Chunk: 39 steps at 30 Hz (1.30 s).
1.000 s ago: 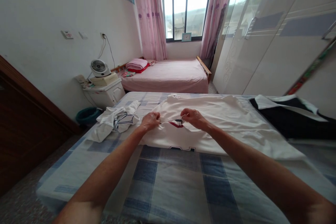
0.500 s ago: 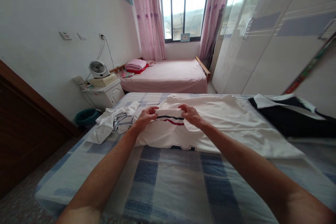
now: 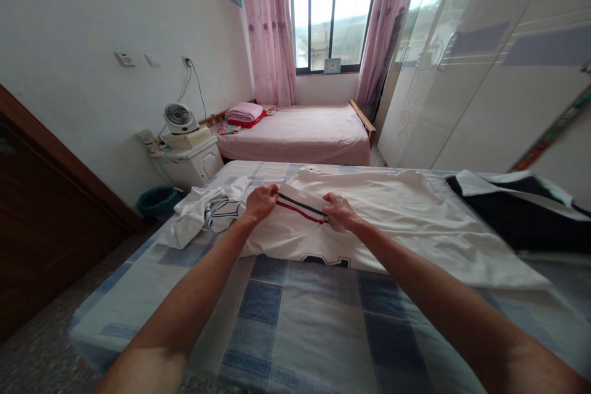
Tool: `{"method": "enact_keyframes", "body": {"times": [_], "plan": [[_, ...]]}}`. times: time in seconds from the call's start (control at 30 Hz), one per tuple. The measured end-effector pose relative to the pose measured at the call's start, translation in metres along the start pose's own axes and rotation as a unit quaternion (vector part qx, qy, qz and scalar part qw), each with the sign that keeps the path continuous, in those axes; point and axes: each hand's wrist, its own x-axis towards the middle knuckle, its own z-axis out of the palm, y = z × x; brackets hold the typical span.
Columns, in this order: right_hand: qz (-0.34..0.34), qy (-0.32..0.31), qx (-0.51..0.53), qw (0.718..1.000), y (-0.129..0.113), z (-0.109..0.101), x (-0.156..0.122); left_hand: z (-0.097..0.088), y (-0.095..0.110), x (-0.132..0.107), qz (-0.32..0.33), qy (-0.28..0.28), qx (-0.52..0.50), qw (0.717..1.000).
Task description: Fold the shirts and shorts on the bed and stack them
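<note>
A white shirt point(image 3: 383, 203) lies spread across the checked bed, with part of a dark printed figure showing along its near edge. Both hands grip a striped band point(image 3: 302, 204) of this shirt, white with one navy and one red line. My left hand point(image 3: 262, 202) is closed on the band's left end, and my right hand point(image 3: 340, 210) pinches its right end. Between them the band is stretched fairly flat and slopes down to the right. Whether it is a sleeve end or a collar, I cannot tell.
Left of the shirt lies a crumpled white garment point(image 3: 203, 212) with dark lines. A black and white garment point(image 3: 530, 203) is at the far right. The blue-checked bed cover point(image 3: 314, 326) runs toward me. Beyond are a pink bed point(image 3: 300, 129), a nightstand point(image 3: 194, 160) and a fan point(image 3: 179, 117).
The band has gone from roughly level to sloping down at the right, and its stripes show straighter. My left hand has closed more fully around its end. The camera view has shifted slightly.
</note>
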Motion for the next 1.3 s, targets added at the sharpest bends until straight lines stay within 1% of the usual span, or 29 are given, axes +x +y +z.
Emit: {"method": "enact_keyframes", "body": {"times": [0.03,0.1,0.17,0.23,0.33,0.37,0.43,0.5,0.57,0.63,0.7,0.73,0.8,0.87,0.9,0.93,1.03,1.07,1.1,1.13,1.2,1.23,1.3], "plan": [[0.004,0.004,0.01,1.0,0.002,0.001,0.001,0.0,0.002,0.001,0.0,0.01,-0.001,1.0],[0.012,0.008,0.031,0.999,0.006,0.002,0.002,0.002,0.003,0.001,-0.008,0.01,-0.015,1.0],[0.016,0.01,0.049,0.999,0.008,0.003,0.002,0.005,0.003,0.0,-0.02,-0.002,-0.037,0.999],[0.011,0.015,0.061,0.998,0.008,0.003,0.002,0.007,0.0,-0.001,-0.018,-0.022,-0.091,0.995],[-0.013,0.033,0.065,0.997,0.006,-0.001,-0.001,0.004,-0.007,-0.005,0.019,-0.055,-0.181,0.982],[-0.023,0.039,0.064,0.997,0.005,-0.003,-0.002,0.002,-0.01,-0.008,0.032,-0.06,-0.192,0.979],[-0.041,0.051,0.06,0.996,0.003,-0.007,-0.008,-0.002,-0.015,-0.014,0.046,-0.061,-0.179,0.981],[-0.083,0.062,0.044,0.994,0.002,-0.01,-0.015,-0.007,-0.018,-0.023,0.043,-0.06,-0.153,0.985],[-0.156,0.071,0.013,0.985,0.002,-0.012,-0.025,-0.013,-0.019,-0.033,0.051,-0.068,-0.132,0.988],[-0.234,0.073,-0.026,0.969,0.002,-0.012,-0.037,-0.019,-0.019,-0.044,0.08,-0.086,-0.108,0.987],[-0.291,0.064,-0.065,0.952,0.001,-0.011,-0.051,-0.027,-0.019,-0.054,0.116,-0.113,-0.07,0.984],[-0.316,0.052,-0.086,0.943,0.001,-0.01,-0.057,-0.03,-0.02,-0.058,0.125,-0.127,-0.042,0.983],[-0.363,0.007,-0.122,0.924,0.001,-0.01,-0.069,-0.038,-0.023,-0.066,0.128,-0.152,0.024,0.98],[-0.391,-0.035,-0.131,0.91,0.003,-0.014,-0.078,-0.043,-0.026,-0.069,0.124,-0.168,0.082,0.975],[-0.39,-0.041,-0.125,0.911,0.005,-0.018,-0.08,-0.045,-0.025,-0.07,0.125,-0.168,0.102,0.972],[-0.376,-0.033,-0.116,0.919,0.007,-0.023,-0.081,-0.045,-0.024,-0.068,0.131,-0.159,0.117,0.972],[-0.294,0.025,-0.12,0.948,0.022,-0.042,-0.075,-0.037,-0.014,-0.059,0.156,-0.088,0.162,0.97],[-0.265,0.032,-0.138,0.954,0.028,-0.048,-0.072,-0.032,-0.01,-0.053,0.164,-0.07,0.186,0.966],[-0.241,0.026,-0.159,0.957,0.034,-0.053,-0.069,-0.027,-0.007,-0.048,0.17,-0.066,0.215,0.96],[-0.222,0.012,-0.18,0.958,0.041,-0.057,-0.066,-0.021,-0.005,-0.043,0.172,-0.077,0.244,0.951],[-0.199,-0.022,-0.209,0.957,0.051,-0.06,-0.063,-0.013,-0.003,-0.034,0.168,-0.127,0.3,0.93],[-0.193,-0.031,-0.216,0.957,0.055,-0.06,-0.063,-0.01,-0.004,-0.031,0.164,-0.151,0.324,0.92],[-0.19,-0.032,-0.222,0.956,0.059,-0.056,-0.064,-0.01,-0.009,-0.028,0.159,-0.173,0.365,0.901]]}}
